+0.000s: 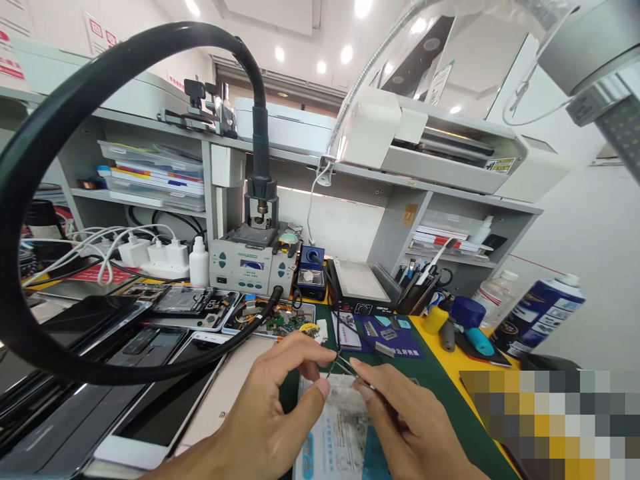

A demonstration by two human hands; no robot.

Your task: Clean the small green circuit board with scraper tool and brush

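Cluttered repair surface [445, 387]: right hand [415, 427] pinches tweezers [350, 369] over a worn mat [335, 427]; left hand [265, 413], fingers curled, pinches near their tips.

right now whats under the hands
Under the hands lies a worn printed sheet on a green mat. The hands cover part of the sheet.
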